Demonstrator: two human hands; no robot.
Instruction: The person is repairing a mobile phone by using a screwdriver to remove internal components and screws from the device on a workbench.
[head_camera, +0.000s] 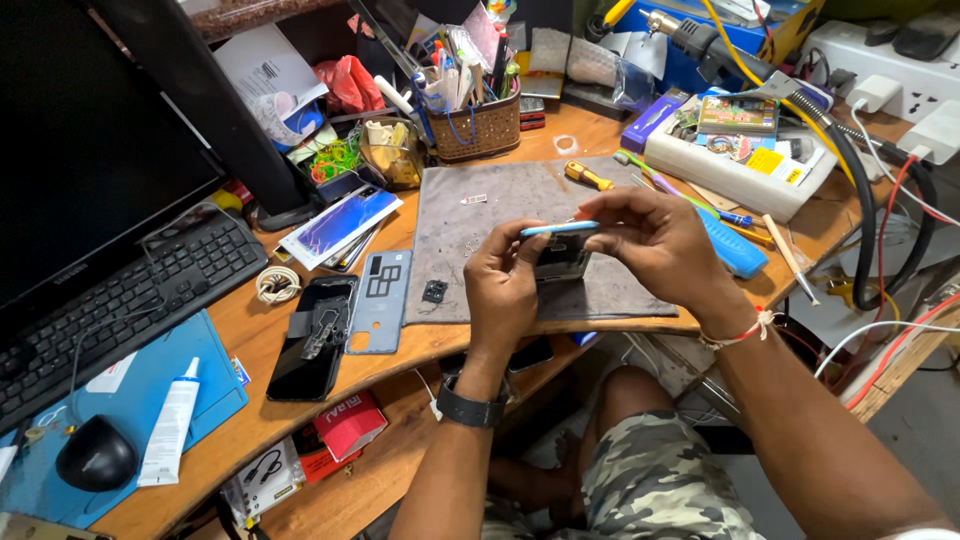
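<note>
Fingers (545, 232) of both hands pinch a thin light-blue tool (560, 228) laid across a small phone part (560, 258), held just above the grey mat (520, 200). Left hand (505, 290) grips the part from below; right hand (650, 235) closes on the tool's end. Part looks light, stiff, fragile: best held by its edges.
</note>
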